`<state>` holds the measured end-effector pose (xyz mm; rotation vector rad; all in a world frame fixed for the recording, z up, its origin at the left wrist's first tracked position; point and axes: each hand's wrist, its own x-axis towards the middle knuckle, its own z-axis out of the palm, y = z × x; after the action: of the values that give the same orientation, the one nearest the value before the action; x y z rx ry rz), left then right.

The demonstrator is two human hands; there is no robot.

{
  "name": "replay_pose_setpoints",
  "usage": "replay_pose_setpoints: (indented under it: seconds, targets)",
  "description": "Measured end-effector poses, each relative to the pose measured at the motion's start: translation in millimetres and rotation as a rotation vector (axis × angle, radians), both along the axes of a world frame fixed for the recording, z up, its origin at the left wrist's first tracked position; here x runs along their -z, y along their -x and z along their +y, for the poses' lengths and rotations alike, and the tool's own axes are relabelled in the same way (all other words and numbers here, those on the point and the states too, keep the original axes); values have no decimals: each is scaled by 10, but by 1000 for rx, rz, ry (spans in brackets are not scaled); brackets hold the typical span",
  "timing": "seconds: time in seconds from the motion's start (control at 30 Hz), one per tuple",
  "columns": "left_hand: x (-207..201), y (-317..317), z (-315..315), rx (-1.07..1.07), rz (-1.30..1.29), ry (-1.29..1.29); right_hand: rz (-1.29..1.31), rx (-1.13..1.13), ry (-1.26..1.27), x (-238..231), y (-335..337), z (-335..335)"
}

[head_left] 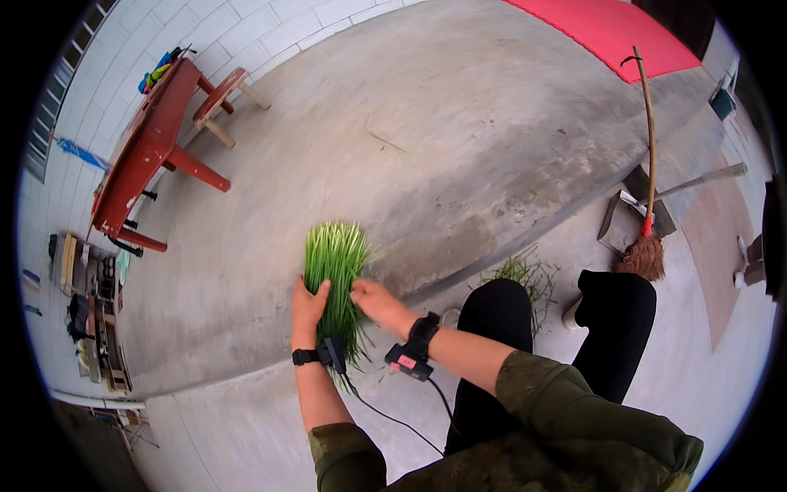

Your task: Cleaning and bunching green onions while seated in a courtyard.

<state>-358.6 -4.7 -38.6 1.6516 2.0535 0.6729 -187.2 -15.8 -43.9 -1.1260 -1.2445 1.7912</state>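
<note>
A thick bundle of green chives point(336, 258) lies on the raised concrete floor in front of me, pale cut ends pointing away and leafy tips hanging toward me over my left wrist side. My left hand point(308, 305) grips the bundle's left side, its thumb laid over the stalks. Against the right edge of the bundle, my right hand point(379, 302) has its fingers curled together in a pinch. Whatever is between those fingertips is too small to make out. Both wrists wear black straps with small cabled devices.
Loose green trimmings point(529, 279) lie on the lower floor by my knees. Beyond them are a broom point(642, 256) and a metal dustpan point(620, 217). A red table point(156, 156) and a wooden stool point(221, 100) stand at left. A floor step point(525, 238) runs across; a red mat point(607, 37) is far right.
</note>
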Motion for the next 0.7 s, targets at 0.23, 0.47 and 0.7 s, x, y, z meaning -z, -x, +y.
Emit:
replay_pose_setpoints:
  seconds: [0.23,0.47,0.7]
  targets:
    - [-335,-1110,-525,-37,-1001,-212,244,258,-82,-470,-749,-181]
    - [-620,-2508,-737,258,-1461,-66,-244,316,-791,-873,-1402,-578]
    - [-1034,-3290,-845,871,-1639,29,-377,705,-733,-879,-2852,-413]
